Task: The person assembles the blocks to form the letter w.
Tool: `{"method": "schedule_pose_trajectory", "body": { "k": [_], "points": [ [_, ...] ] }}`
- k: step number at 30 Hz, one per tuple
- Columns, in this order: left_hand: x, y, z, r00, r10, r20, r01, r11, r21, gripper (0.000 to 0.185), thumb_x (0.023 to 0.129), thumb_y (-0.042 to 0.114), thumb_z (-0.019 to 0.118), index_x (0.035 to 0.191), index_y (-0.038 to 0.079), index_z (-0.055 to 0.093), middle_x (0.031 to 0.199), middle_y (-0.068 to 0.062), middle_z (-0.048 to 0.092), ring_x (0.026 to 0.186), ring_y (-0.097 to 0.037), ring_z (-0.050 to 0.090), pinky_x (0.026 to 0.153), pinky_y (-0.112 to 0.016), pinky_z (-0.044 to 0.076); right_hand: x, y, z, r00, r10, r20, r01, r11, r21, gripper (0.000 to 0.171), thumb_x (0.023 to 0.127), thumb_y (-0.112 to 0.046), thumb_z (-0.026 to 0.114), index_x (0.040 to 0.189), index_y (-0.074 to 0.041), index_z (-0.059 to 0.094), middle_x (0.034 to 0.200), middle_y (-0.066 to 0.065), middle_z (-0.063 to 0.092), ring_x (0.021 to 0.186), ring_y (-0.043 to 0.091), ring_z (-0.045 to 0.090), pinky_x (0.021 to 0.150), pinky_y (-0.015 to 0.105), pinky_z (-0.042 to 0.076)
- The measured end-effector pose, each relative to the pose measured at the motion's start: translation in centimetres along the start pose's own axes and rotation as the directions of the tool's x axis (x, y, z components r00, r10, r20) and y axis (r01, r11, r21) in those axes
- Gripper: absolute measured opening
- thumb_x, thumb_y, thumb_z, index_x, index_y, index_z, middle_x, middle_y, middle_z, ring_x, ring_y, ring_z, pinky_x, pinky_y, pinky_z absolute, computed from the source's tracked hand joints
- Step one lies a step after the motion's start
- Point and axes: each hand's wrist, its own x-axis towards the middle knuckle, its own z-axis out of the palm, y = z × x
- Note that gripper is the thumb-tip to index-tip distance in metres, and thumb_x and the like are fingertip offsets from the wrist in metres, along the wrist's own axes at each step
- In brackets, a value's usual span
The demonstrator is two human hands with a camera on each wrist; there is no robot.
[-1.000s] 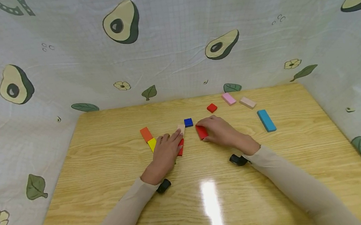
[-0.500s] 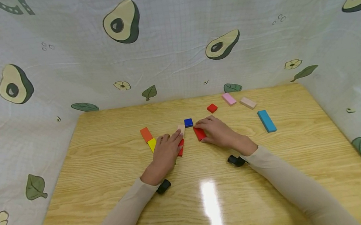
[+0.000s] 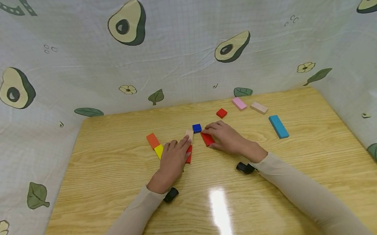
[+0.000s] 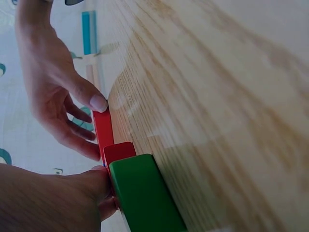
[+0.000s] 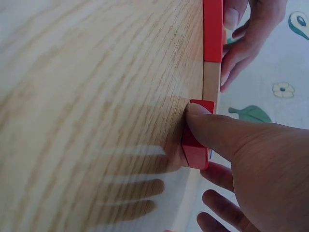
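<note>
My right hand (image 3: 225, 137) pinches a red block (image 3: 207, 139) between thumb and fingers, flat on the table, its far end right by a small blue block (image 3: 196, 128). In the right wrist view, the thumb lies over the near face of this red block (image 5: 195, 145). My left hand (image 3: 173, 158) rests with its fingers stretched over a pale wooden block (image 3: 189, 136) and a second red block (image 3: 189, 155) lined up end to end. A green block (image 4: 145, 193) stands close to the left hand in the left wrist view, mostly hidden by that hand in the head view.
Left of the hands lie an orange block (image 3: 153, 140) and a yellow block (image 3: 159, 150), end to end. Farther back and right are a small red block (image 3: 221, 113), a pink block (image 3: 239, 103), a pale block (image 3: 258, 107) and a long blue block (image 3: 278, 126). A patterned cloth (image 3: 181, 56) hangs behind.
My right hand has slid the red block a short way left, closer to the small blue block and the pale block. The left hand has stayed in place.
</note>
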Motion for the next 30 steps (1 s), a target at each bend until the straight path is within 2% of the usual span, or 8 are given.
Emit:
{"method": "schedule_pose_trajectory", "body": {
  "k": [10,17,22,30],
  "points": [
    [0.0,0.2,-0.3,1.0,-0.006,0.002,0.006,1.0,-0.012,0.048,0.11,0.03,0.058,0.157,0.018,0.054,0.166,0.001,0.045,0.135,-0.033,0.054,0.113,-0.048,0.042,-0.3,0.0,-0.1,0.999,0.035,0.0,-0.035,0.999,0.013,0.056,0.095,-0.022,0.083,0.142,-0.001,0.064,0.145,0.021,0.061,0.134,0.041,0.055,0.114,0.055,0.044],
    [-0.2,0.2,-0.3,1.0,-0.001,-0.011,0.001,1.0,-0.008,0.048,0.109,0.029,0.061,0.155,0.017,0.056,0.165,0.0,0.047,0.132,-0.033,0.055,0.111,-0.048,0.043,-1.6,0.4,-0.7,0.996,0.083,-0.037,-0.081,0.996,0.046,0.057,0.094,-0.02,0.082,0.144,-0.001,0.063,0.149,0.022,0.058,0.137,0.043,0.053,0.115,0.058,0.041],
    [-0.3,0.1,-0.2,1.0,0.003,-0.016,-0.003,1.0,-0.022,0.048,0.11,0.028,0.059,0.156,0.016,0.055,0.165,-0.001,0.047,0.132,-0.034,0.055,0.111,-0.049,0.042,-3.2,1.4,-1.6,0.989,0.135,-0.058,-0.132,0.99,0.053,0.057,0.095,-0.017,0.08,0.145,0.001,0.061,0.151,0.023,0.056,0.137,0.044,0.051,0.116,0.059,0.04],
    [-0.4,0.0,-0.1,1.0,0.008,-0.028,-0.009,0.999,-0.03,0.047,0.11,0.026,0.06,0.156,0.016,0.055,0.164,-0.001,0.048,0.131,-0.034,0.055,0.11,-0.049,0.043,-5.6,4.1,-2.7,0.971,0.197,-0.136,-0.191,0.98,0.056,0.056,0.095,-0.014,0.081,0.143,0.005,0.061,0.149,0.027,0.056,0.135,0.047,0.05,0.114,0.062,0.039]
  ]
}}
